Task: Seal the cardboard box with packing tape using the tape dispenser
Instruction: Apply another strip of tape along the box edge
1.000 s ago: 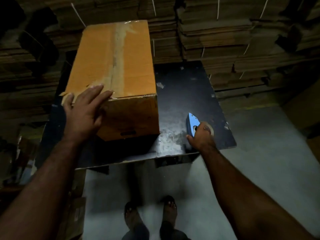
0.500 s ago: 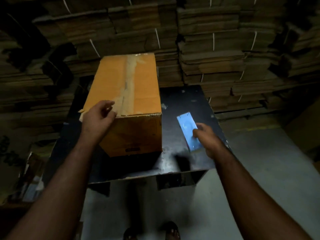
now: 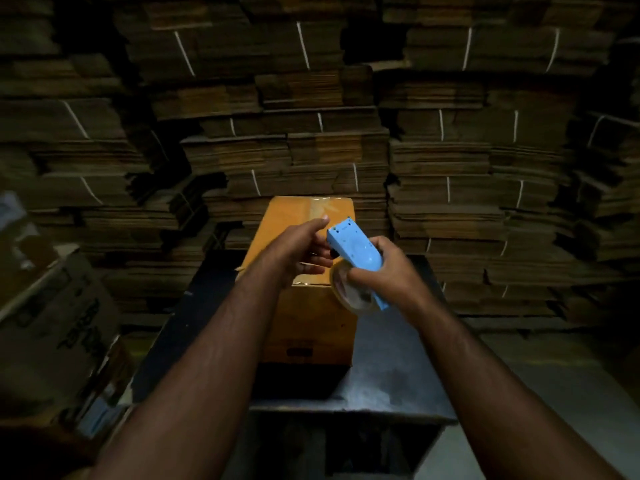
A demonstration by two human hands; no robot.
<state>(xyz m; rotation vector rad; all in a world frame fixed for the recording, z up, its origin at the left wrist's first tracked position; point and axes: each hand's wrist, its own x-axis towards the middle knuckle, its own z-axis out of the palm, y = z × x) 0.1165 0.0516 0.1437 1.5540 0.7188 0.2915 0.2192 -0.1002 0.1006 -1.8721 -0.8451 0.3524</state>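
A printed carton point(image 3: 59, 327) sits dim at the far left of a warehouse aisle, its lettering too dark to read; behind everything, bundles of flattened cardboard point(image 3: 332, 157) tied with white string rise wall-high. The person's left hand point(image 3: 304, 251) hovers above the cardboard box point(image 3: 311, 317), fingers loosely spread and holding nothing, its fingertips reaching toward the nose of the blue tape dispenser point(image 3: 355, 252); whether they touch the tape end cannot be made out. The box stands on a dark table point(image 3: 391, 379), near its middle, with a strip of tape already glinting along the top seam at the far end; the near part of that seam is hidden behind both hands. The right hand point(image 3: 384, 271) is wrapped around the dispenser's body just above the tape roll point(image 3: 349, 294), holding it lifted over the box's near right corner. The dispenser looks light, rigid plastic, best gripped where it is now; its cutting edge is not visible and probably sharp. The box seems stiff but light enough to slide under pressure, so a steadying palm on top would help; the tape itself is thin, clingy and prone to folding.
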